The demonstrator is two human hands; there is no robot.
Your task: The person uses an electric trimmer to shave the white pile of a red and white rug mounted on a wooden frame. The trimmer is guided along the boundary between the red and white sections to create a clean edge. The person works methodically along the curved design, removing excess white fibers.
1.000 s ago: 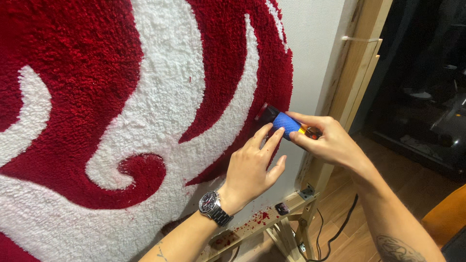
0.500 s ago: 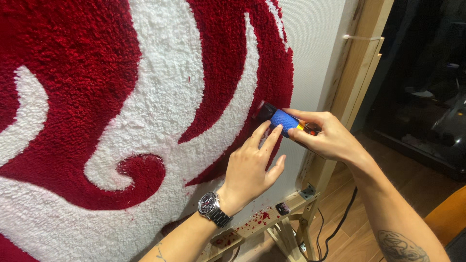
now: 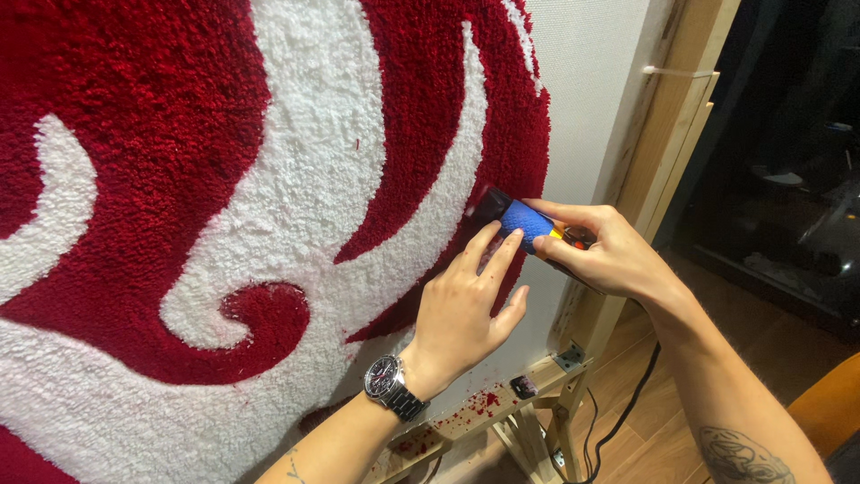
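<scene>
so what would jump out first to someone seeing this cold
The big red and white tufted rug stretched on a wooden frame fills the left of the view. At its right edge, the right hand presses a small blue tool against the pile, while the left hand, a wristwatch below it, rests flat on the rug.

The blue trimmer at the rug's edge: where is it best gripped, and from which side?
Probably by the blue body, from the right: its dark head faces the tufted rug, so only the rear is free. The right hand grips there; the left hand lies flat on the pile.
</scene>
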